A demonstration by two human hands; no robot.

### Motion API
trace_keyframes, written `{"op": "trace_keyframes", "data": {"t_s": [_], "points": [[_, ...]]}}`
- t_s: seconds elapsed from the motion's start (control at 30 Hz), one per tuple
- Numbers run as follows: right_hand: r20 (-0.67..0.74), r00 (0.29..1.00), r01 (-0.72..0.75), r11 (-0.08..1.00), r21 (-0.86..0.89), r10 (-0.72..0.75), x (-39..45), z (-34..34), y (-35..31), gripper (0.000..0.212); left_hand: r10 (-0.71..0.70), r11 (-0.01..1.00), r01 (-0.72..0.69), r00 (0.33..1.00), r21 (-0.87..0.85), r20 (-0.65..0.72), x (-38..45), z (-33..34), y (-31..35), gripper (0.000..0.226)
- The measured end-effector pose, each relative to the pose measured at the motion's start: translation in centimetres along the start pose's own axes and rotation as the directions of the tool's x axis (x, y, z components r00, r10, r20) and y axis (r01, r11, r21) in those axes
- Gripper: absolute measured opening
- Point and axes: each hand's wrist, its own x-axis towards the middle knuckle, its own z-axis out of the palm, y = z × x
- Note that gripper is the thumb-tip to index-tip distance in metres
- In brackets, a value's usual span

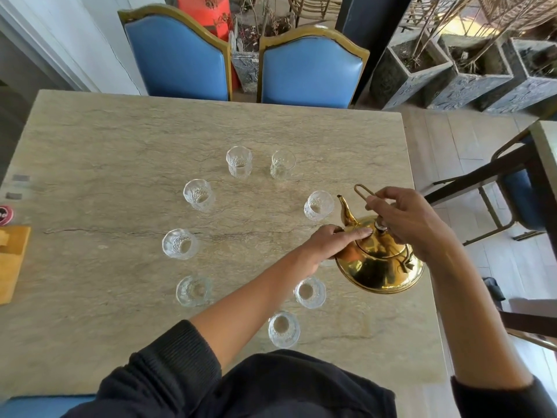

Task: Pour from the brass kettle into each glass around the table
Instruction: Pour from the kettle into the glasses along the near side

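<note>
A shiny brass kettle (378, 263) hangs above the right side of the stone table (105, 140). My right hand (404, 218) grips its thin wire handle from above. My left hand (328, 242) lies on the kettle's shoulder, fingers flat by the lid. The spout points up and away, close to the right-hand glass (318, 206). Several clear patterned glasses stand in a ring: one at the far left of the ring (180, 244), one at the back (239, 161), one nearest me (283, 329). I cannot tell whether any holds liquid.
Two blue padded chairs (310, 70) stand at the far edge of the table. A wooden block (12, 260) and a small red disc (5, 211) lie at the left edge. Stone planters (416, 73) and another chair (518, 194) stand on the right.
</note>
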Motion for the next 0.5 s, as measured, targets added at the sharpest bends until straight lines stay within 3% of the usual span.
{"op": "trace_keyframes", "data": {"t_s": [0.17,0.4,0.5], "points": [[-0.001,1.0,0.004,0.999,-0.033,-0.004,0.8,0.15,0.28,0.028,-0.014,1.0,0.014,1.0,-0.005,0.018,0.85,0.18,-0.56,0.071],[0.001,1.0,0.003,0.999,-0.034,-0.003,0.95,0.07,0.73,0.027,-0.014,1.0,0.014,1.0,-0.016,0.012,1.12,0.41,-0.76,0.072],[-0.002,1.0,-0.006,1.0,-0.009,0.006,1.0,0.06,0.76,0.028,-0.018,1.0,0.018,1.0,-0.023,0.017,1.03,0.45,-0.89,0.059]]}}
